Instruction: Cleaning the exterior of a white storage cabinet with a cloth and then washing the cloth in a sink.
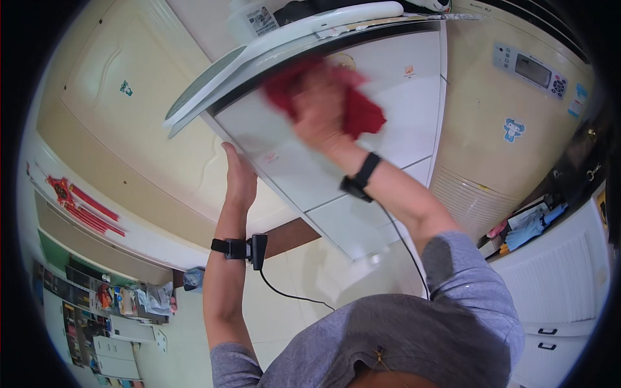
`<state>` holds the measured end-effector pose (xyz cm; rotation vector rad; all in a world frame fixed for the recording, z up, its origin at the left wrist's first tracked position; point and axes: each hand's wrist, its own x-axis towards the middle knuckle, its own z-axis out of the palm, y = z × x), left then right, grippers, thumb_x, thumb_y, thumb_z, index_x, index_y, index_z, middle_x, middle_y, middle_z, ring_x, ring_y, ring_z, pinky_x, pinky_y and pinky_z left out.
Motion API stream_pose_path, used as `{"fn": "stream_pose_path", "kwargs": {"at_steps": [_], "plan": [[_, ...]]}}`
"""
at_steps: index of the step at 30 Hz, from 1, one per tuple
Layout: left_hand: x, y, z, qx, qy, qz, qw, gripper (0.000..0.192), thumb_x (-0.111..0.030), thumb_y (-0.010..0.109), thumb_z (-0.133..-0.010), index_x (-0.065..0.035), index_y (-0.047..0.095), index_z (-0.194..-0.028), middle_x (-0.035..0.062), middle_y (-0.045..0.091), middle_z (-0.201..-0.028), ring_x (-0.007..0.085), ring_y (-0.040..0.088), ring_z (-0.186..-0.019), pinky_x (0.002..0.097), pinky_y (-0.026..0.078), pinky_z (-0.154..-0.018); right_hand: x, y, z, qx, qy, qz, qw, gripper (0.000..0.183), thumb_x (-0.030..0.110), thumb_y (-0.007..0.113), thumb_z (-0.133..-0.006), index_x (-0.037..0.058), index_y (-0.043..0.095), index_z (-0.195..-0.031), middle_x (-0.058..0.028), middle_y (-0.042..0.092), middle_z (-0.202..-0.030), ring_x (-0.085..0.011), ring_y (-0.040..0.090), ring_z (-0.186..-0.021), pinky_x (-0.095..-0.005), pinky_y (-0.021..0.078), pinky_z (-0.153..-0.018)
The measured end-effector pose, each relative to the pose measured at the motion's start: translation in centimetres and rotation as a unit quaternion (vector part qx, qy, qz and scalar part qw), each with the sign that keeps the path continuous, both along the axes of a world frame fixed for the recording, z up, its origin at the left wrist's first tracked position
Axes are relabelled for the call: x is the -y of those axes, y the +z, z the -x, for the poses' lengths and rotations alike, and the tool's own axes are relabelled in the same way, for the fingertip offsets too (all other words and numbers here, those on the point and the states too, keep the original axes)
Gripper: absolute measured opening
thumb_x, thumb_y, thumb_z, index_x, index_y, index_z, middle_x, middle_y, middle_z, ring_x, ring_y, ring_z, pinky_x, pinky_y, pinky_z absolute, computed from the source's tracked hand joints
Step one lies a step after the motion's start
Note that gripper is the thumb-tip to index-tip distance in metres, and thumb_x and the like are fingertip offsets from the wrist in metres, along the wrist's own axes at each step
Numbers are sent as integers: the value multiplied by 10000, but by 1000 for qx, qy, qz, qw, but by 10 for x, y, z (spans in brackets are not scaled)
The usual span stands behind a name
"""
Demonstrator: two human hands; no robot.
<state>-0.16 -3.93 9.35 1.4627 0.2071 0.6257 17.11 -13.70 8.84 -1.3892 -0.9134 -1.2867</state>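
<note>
My right hand [322,114] presses a red cloth [366,116] against the upper front panel of a white cabinet [398,106]. Motion blurs both the hand and the cloth. At the cabinet's left side edge, my left hand [241,177] is raised and rests against it. Its thumb side shows, it holds nothing, and the other fingers are mostly hidden. Small stickers sit on the panel, one pinkish [271,157] near the left edge and one orange [409,71] at the upper right. Each wrist wears a black strap with a cable.
On the cabinet top lie a white oval-ended object [291,36] overhanging the front and a white bottle [252,22]. A beige floor-standing air conditioner [504,97] with a display is at right. A cream door [136,116] stands at left. Shelves with goods [82,310] are at lower left.
</note>
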Motion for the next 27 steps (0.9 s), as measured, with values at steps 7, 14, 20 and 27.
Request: {"fn": "stream_pose_path", "kwargs": {"at_steps": [7,14,20,27], "plan": [[-21,-15,8,34,88,33,995,529,-469,340,-931,-123,350,-1331,33,428,-1310,203,430,-1175,355,370,-955,-39,-44,57,154,156,96,971,461,153,611,-620,124,581,-1079,-109,494,-1211,-348,350,-1252,-515,231,-1035],[44,31,-9,109,334,-696,626,434,-189,646,-788,-4,464,-1136,163,488,-1125,315,450,-1023,401,334,-922,114,-129,-85,10,-70,152,986,529,91,629,-598,120,540,-1119,-143,416,-1267,-352,333,-1252,-528,255,-1008],[38,50,-53,-16,410,-763,499,670,-398,649,-766,-4,413,-1254,170,440,-1258,354,382,-1157,477,241,-1003,205,-168,-123,-334,36,-36,941,457,123,617,-805,8,465,-1220,-158,502,-1210,-291,478,-1123,-328,375,-951],[53,77,-50,-78,414,-751,508,640,-409,702,-680,-31,519,-1163,164,486,-1215,351,425,-1137,493,256,-977,269,-194,-76,-522,273,-192,785,404,51,576,-796,12,505,-1191,-68,588,-1101,-175,549,-987,-283,411,-878]]}}
